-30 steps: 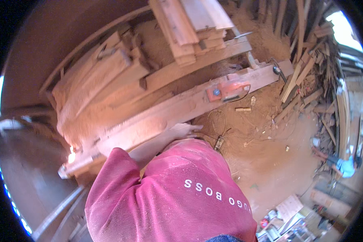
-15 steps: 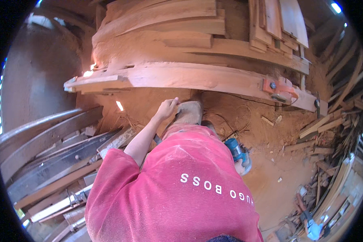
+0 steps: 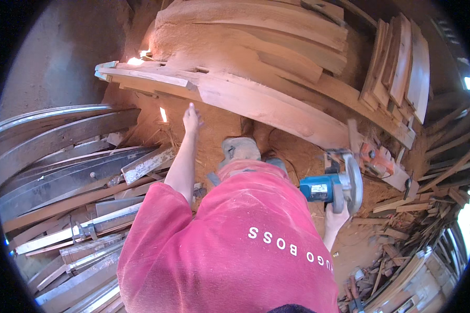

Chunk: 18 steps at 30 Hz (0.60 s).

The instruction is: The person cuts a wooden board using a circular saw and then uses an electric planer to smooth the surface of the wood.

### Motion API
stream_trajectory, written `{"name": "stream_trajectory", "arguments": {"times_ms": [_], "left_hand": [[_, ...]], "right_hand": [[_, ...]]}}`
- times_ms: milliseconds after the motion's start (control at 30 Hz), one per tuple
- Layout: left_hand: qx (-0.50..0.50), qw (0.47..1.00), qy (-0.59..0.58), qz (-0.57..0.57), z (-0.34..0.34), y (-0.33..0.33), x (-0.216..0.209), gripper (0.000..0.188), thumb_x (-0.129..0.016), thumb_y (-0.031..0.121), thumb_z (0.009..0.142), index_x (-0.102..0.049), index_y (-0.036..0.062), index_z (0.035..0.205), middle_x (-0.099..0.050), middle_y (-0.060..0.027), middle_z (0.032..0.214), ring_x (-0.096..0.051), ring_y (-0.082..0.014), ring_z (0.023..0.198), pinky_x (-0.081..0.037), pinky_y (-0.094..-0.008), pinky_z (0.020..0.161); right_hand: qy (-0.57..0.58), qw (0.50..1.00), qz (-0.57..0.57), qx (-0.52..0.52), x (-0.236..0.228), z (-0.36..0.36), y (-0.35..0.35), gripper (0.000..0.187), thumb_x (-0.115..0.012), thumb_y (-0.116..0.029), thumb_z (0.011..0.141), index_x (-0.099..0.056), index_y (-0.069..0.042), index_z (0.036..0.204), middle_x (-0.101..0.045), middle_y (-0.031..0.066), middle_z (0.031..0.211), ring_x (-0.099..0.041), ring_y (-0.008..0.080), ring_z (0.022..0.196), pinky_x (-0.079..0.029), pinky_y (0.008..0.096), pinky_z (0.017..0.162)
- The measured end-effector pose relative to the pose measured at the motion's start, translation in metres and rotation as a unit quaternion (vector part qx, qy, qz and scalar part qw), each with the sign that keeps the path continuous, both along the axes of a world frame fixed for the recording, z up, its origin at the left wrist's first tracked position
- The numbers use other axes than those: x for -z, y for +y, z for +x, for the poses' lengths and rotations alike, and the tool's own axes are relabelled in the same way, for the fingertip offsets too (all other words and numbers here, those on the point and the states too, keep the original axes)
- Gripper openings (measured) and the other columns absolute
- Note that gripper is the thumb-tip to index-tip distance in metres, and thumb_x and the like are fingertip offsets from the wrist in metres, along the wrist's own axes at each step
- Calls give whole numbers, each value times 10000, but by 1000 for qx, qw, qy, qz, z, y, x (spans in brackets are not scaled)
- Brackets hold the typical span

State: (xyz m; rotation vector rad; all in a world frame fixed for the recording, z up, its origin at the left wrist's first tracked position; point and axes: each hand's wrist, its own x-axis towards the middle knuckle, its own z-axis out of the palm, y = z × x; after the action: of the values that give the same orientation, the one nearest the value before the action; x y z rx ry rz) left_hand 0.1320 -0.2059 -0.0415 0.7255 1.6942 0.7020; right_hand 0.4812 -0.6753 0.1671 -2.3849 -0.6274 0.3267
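Observation:
My right hand (image 3: 337, 215) is closed round the handle of a blue circular saw (image 3: 318, 188), held up to the right of my body. The saw's round grey guard points away from me, near the right part of a long curved timber beam (image 3: 277, 107). My left hand (image 3: 192, 120) reaches forward with nothing in it, its fingers stretched toward the beam's near edge but seemingly apart from it. A short board (image 3: 151, 77) lies on the beam's left end. An orange-red power tool (image 3: 378, 159) rests on its right end.
Sawdust-covered curved boards (image 3: 256, 31) are stacked beyond the beam, with upright planks (image 3: 402, 62) at the far right. Long timbers (image 3: 62, 172) are piled on my left. Offcuts (image 3: 402, 229) litter the right side. A cord (image 3: 292, 167) trails on the dusty floor.
My right hand has lifted the circular saw forward and up from beside my body. My left hand has moved left and forward, its fingers straighter. The view has turned somewhat.

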Motion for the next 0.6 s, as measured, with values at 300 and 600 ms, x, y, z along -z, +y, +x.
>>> {"name": "stream_trajectory", "arguments": {"times_ms": [300,600], "left_hand": [[-64,995,62,-40,39,150,9,950,-867,480,713,-401,-43,1355,-575,-172,1249,-607,-286,1046,-530,-457,759],[-35,991,-125,-30,-14,102,33,397,-743,68,812,-540,-41,1136,-701,-147,1001,-681,-186,763,-542,-303,611]], "right_hand": [[2,949,-167,-267,7,82,163,438,-796,-91,690,-698,-27,1112,-724,186,1057,-694,359,1006,-538,391,878],[70,926,-169,-331,53,142,214,515,-770,-81,689,-662,18,1183,-712,232,1073,-692,355,1023,-523,389,890]]}}
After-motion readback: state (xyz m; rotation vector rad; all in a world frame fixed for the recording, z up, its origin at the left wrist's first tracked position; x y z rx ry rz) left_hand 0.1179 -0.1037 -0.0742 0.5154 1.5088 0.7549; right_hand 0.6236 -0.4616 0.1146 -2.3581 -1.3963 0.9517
